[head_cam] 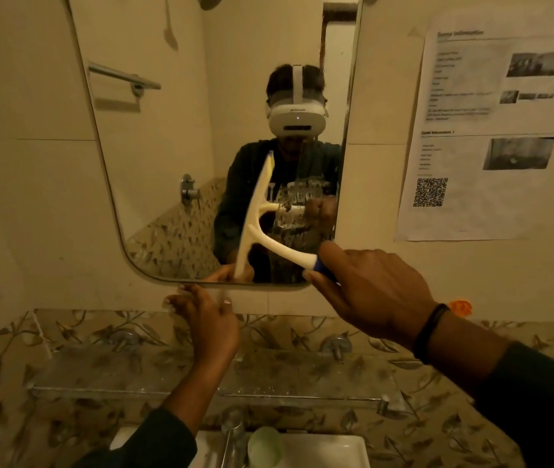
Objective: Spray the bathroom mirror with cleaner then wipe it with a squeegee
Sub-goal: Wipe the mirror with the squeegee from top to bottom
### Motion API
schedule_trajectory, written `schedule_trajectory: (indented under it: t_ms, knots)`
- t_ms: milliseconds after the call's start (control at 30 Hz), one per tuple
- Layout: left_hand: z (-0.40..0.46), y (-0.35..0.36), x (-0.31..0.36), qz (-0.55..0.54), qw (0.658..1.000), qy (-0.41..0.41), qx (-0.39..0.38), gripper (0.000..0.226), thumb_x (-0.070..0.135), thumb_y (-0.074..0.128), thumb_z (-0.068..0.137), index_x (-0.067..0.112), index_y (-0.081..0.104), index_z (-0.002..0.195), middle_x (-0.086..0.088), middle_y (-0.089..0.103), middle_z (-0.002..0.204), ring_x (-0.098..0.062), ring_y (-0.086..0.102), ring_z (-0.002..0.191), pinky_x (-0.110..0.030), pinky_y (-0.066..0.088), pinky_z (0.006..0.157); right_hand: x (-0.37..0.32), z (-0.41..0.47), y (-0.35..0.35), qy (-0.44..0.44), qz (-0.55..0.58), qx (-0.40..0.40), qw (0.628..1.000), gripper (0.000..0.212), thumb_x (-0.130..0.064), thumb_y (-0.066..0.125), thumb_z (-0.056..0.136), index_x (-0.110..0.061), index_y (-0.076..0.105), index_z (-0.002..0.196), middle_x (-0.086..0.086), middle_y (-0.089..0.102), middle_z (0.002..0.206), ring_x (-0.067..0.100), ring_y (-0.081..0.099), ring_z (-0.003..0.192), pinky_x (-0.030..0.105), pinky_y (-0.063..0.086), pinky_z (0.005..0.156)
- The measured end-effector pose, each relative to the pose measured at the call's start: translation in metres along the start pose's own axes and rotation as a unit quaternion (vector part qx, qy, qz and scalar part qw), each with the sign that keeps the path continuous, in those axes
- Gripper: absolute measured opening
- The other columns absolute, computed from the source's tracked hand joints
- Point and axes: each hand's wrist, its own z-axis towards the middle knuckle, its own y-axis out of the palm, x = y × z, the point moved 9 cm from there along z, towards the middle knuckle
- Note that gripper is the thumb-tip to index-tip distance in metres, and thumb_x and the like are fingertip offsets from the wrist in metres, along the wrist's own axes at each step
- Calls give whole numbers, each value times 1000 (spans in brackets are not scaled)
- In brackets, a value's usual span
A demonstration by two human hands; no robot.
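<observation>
Head view, the only one. Wiping stage, judged from the suds on the glass; no spray bottle in frame.

Right hand [367,292] clamped on squeegee [255,228] handle: fingers curled round the blue grip end, thumb along the near side. Handle running up-left from the fist to the blade bar. Blade long axis near vertical, tilted slightly right at the top, lying on the mirror [154,136] glass in its lower middle, bottom tip just above the mirror's lower edge. Contact along the full blade hard to confirm.

Left hand [204,315] below the blade's bottom tip, fingers spread and fairly straight, fingertips at the mirror's lower edge, holding nothing. Probably bracing or catching drips; can't tell which.

Key relation: blade sits left of and above the gripping fist, smeared cleaner patch to the right of the blade, between blade and mirror's right edge. Next stroke likely sideways with blade kept upright; right hand does the work, left hand close enough to get clipped.

Also there: glass shelf [302,373] under the mirror, paper sheet [471,184] on the wall at right, basin [336,447] at bottom.
</observation>
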Motion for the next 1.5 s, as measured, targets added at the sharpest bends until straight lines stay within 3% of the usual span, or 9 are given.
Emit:
schedule_trajectory:
  t_ms: [200,433,600,700,800,1033,1167,1333,1500]
  knots:
    - [5,0,-4,0,1000,7,-13,77,17,50,102,10,-2,158,-21,-18,163,-38,-10,152,-52,18,121,6,-12,19,65,89,50,993,34,-59,25,96,-28,39,96,-8,53,65,9,47,44,31,48,41]
    - [6,-6,-1,26,999,-3,-38,75,17,49,103,9,-2,158,-21,-10,164,-37,-5,153,-53,20,122,11,-65,49,121,116,40,985,26,-60,26,95,-35,31,88,-14,38,55,5,36,38,12,22,38]
    - [3,-3,1,26,999,22,-41,79,12,51,100,5,-3,158,-25,-12,163,-37,-15,152,-51,13,124,-8,-45,30,136,210,126,960,25,-57,31,97,-34,35,90,-11,47,60,9,47,42,22,43,37]
    - [4,-3,-2,29,999,9,-36,80,12,48,100,9,-6,158,-23,-14,163,-38,-10,152,-56,17,122,-12,-16,14,137,211,172,952,23,-55,34,97,-34,34,89,-11,46,60,9,47,43,20,39,36]
    - [4,-2,-5,29,999,5,-28,82,13,49,100,11,-10,157,-21,-21,162,-37,-11,152,-58,20,120,-9,-13,26,154,216,162,950,22,-54,35,97,-33,33,89,-14,42,60,7,44,42,12,31,38]
    - [4,-2,-5,46,998,18,-43,82,16,51,101,12,-9,158,-21,-20,163,-34,-14,152,-55,16,123,-16,-81,91,200,238,85,947,31,-69,16,89,-41,30,89,-11,46,61,7,46,45,14,34,38]
    - [3,-2,-7,52,997,16,-53,82,15,52,100,12,-7,158,-23,-10,164,-40,3,153,-59,25,118,-23,-80,81,199,255,109,940,28,-64,25,92,-38,35,88,-9,47,59,10,43,44,16,34,37]
    - [1,0,-5,45,997,18,-53,90,11,54,97,12,-12,157,-22,-21,162,-37,-11,152,-60,23,118,-26,-38,35,185,263,192,927,28,-56,35,97,-30,41,89,-9,47,58,10,43,41,14,31,37]
    - [0,0,-3,57,997,27,-36,85,9,50,99,9,-11,157,-23,-23,161,-35,-15,152,-56,16,122,-15,-28,41,211,292,186,914,33,-58,33,94,-27,43,92,-7,53,63,9,49,45,20,41,38]
